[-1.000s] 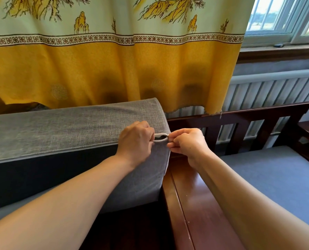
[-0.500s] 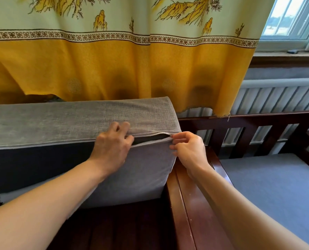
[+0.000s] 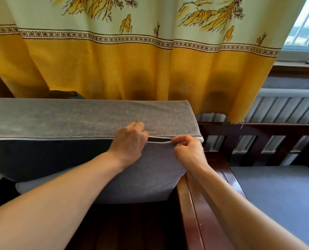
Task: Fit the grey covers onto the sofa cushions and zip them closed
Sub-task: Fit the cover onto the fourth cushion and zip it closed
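cushion: a long cushion (image 3: 42, 159) is standing on its edge on the dark wooden sofa frame (image 3: 191, 213), its dark inner face showing at the left where the fabric is not yet closed over it.
cover: the grey cover (image 3: 88, 118) is lying over the cushion's top and wrapping its right end, where it is hanging down the near face as a grey panel.
zip: the zip (image 3: 159, 139) is running along the front top edge; a short dark gap is showing open between my two hands, and right of my right hand the edge is looking closed up to the corner.
left hand: my left hand (image 3: 129, 143) is resting on the cover at the left end of the gap, fingers curled over the top edge and gripping the fabric there.
right hand: my right hand (image 3: 188, 150) is pinching at the zip line with thumb and forefinger, the other fingers curled in; i cannot tell whether i am holding the pull or only the fabric edge.
seat: another grey cushion (image 3: 280, 192) is lying flat on the sofa seat to the right, beyond the wooden armrest.
behind: a yellow and cream curtain (image 3: 132, 69) is hanging just behind the cushion, with a white radiator (image 3: 285, 109) and a window (image 3: 307, 29) at the right.
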